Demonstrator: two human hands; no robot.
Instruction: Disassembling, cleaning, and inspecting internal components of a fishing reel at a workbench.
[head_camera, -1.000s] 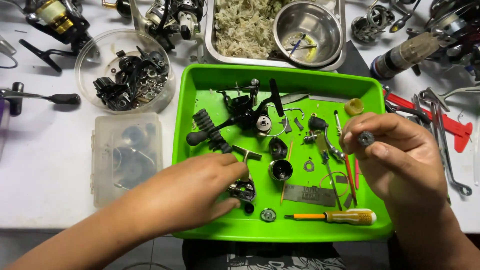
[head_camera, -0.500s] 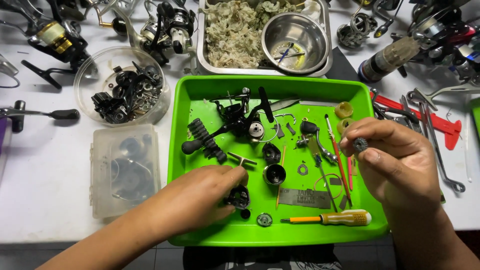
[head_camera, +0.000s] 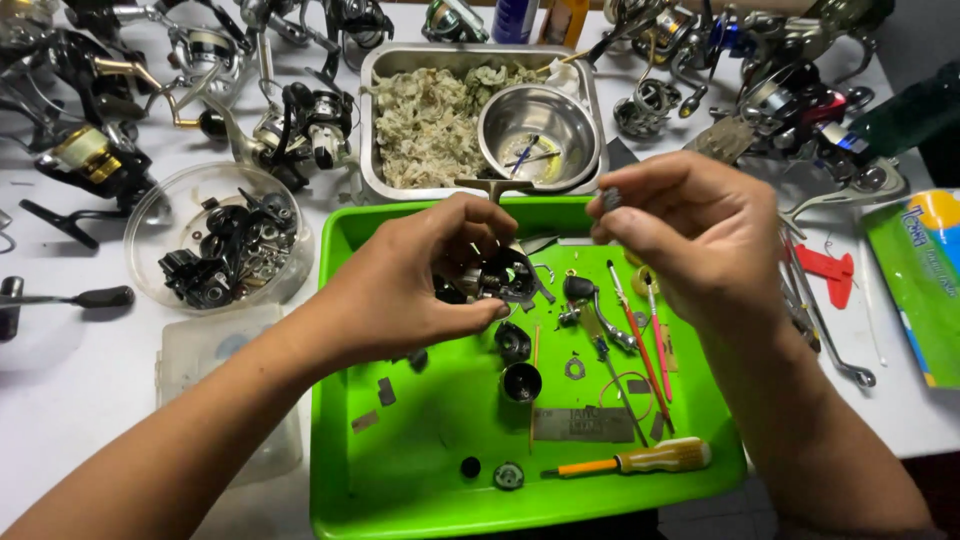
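Note:
My left hand (head_camera: 420, 285) holds a dark fishing-reel body (head_camera: 500, 275) lifted above the green tray (head_camera: 420, 470). My right hand (head_camera: 690, 235) pinches a small dark grey part (head_camera: 610, 198) between thumb and fingers, just right of the reel body. On the tray below lie small black cylinders (head_camera: 520, 380), washers, thin red and metal tools (head_camera: 640, 350) and a yellow-handled screwdriver (head_camera: 640, 460).
A clear bowl of black reel parts (head_camera: 215, 250) sits left of the tray, a clear lidded box (head_camera: 200, 350) below it. Behind the tray stands a steel pan of rags (head_camera: 430, 120) holding a steel bowl (head_camera: 540, 130). Several reels line the back; wrenches and a red tool (head_camera: 825, 270) lie right.
My left hand picked the reel body off the tray and raised it. My right hand rose with its small part toward it. The view moved closer.

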